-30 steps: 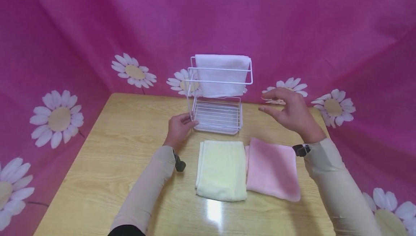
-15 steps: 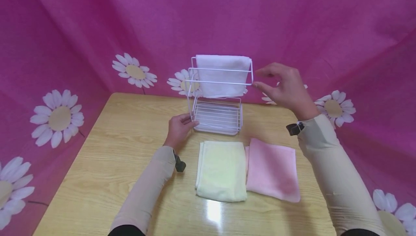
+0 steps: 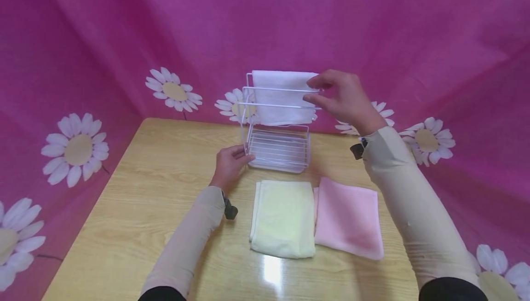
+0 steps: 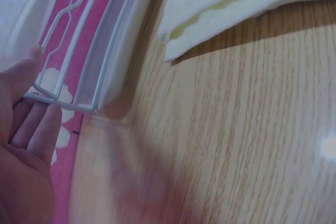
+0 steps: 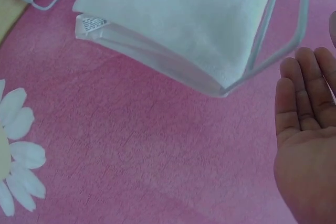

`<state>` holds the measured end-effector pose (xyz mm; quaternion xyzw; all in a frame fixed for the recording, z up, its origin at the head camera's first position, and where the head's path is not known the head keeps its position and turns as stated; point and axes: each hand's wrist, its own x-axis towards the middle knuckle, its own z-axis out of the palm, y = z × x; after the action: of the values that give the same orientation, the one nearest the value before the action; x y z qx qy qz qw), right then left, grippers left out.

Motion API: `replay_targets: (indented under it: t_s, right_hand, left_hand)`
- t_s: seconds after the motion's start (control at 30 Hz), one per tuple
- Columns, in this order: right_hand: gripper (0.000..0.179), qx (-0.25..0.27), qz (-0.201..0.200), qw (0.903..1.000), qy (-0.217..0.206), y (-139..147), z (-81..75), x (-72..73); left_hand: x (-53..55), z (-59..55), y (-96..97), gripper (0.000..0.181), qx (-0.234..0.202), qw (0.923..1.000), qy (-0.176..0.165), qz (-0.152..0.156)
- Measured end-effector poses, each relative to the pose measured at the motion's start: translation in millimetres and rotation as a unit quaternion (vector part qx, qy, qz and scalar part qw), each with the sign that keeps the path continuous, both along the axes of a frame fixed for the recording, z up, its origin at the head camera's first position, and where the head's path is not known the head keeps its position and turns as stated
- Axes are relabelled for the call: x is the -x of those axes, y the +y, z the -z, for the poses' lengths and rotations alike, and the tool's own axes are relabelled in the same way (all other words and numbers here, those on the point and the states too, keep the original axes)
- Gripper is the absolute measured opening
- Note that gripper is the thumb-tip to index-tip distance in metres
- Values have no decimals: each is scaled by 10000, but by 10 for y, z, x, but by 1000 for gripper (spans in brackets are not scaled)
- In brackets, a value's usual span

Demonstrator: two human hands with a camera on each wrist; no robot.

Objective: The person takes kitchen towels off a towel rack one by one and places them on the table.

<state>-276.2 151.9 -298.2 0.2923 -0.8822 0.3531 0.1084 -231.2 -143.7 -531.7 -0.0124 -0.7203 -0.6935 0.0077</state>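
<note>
A white wire towel rack (image 3: 279,169) stands at the back of the table, with a folded white towel (image 3: 277,80) draped over its rearmost top bar. My left hand (image 3: 227,165) grips the lower left side of the rack; in the left wrist view, thumb and fingers (image 4: 44,129) close round its wire. At the rack's upper right end is my right hand (image 3: 345,101), thumb and fingers apart and overlapping the bar ends. The right wrist view shows its fingers (image 5: 310,87) extended beside the rack's wire, with the white towel's tagged edge hanging to the left.
In front of the rack lie a folded pale yellow towel (image 3: 283,218) and, to its right, a folded pink towel (image 3: 348,218) on the wooden table (image 3: 136,199). A magenta cloth (image 3: 265,20) with daisies hangs behind and at both sides.
My right hand has come leftward and up from the right of the rack to the ends of its top bars. The left hand keeps its grip; rack and towels stay in place.
</note>
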Motion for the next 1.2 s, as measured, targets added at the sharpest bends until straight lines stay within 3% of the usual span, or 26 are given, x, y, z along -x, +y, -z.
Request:
replay_targets:
  t_s: [0.23, 0.47, 0.83, 1.2]
  right_hand:
    - [33, -118, -105, 9999, -49, -137, 11, 161]
    - [34, -251, 14, 9995, -191, -237, -24, 250]
    - [31, -998, 49, 9949, -170, -401, -107, 469]
    - [34, -1859, 93, 9807, -591, -578, -135, 595]
  left_hand:
    - [13, 2, -8, 40, 193, 9997, 126, -25]
    - [7, 4, -16, 42, 80, 9999, 105, 3]
    - [-2, 40, -21, 43, 5, 10000, 29, -4]
    - [18, 45, -12, 44, -14, 9999, 129, 18]
